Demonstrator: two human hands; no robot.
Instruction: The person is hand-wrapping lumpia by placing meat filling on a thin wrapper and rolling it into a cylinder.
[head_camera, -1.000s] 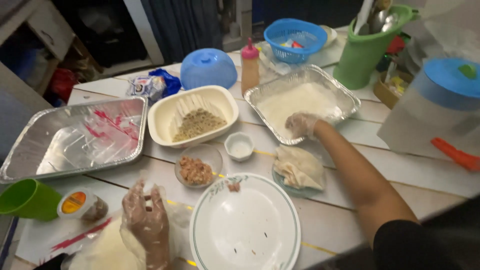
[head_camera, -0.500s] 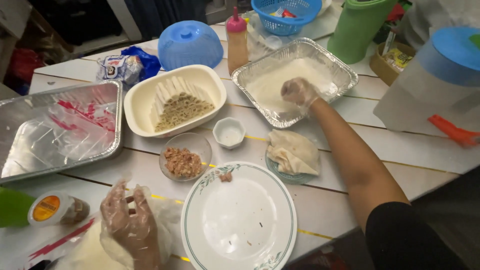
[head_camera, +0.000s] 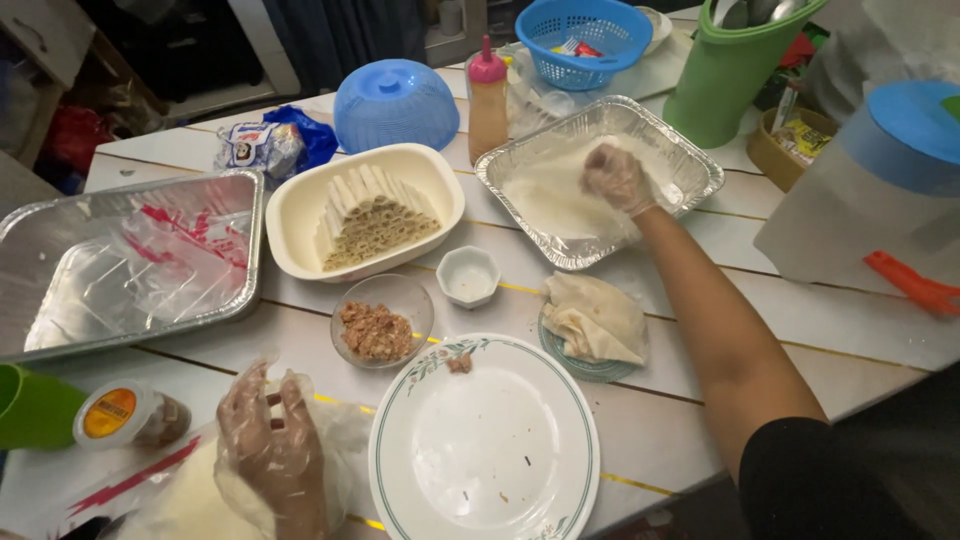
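My right hand (head_camera: 618, 178), in a clear plastic glove, reaches into a foil tray (head_camera: 520, 150) at the back and has its fingers closed on a thin white wrapper sheet (head_camera: 555, 195) lying there. My left hand (head_camera: 268, 440), also gloved, rests flat with its fingers spread on a clear plastic bag (head_camera: 180, 500) of pale wrappers at the near left. Between the hands stands a white plate (head_camera: 590, 460) with a flowered rim and a few crumbs. A glass bowl of minced filling (head_camera: 380, 328) sits just behind it.
A cream dish of rolled wraps (head_camera: 370, 215), a small white dish (head_camera: 468, 275) and a little plate of folded wrappers (head_camera: 595, 320) stand mid-table. A large foil tray (head_camera: 130, 260) is on the left, with a green cup (head_camera: 30, 405) and a jar (head_camera: 125, 415) in front of it. A blue dome, a sauce bottle (head_camera: 488, 95) and a green pitcher (head_camera: 730, 65) line the back.
My right hand has moved deeper into the foil tray and closed on the white sheet. My left hand has stayed on the plastic bag. The view has shifted slightly.
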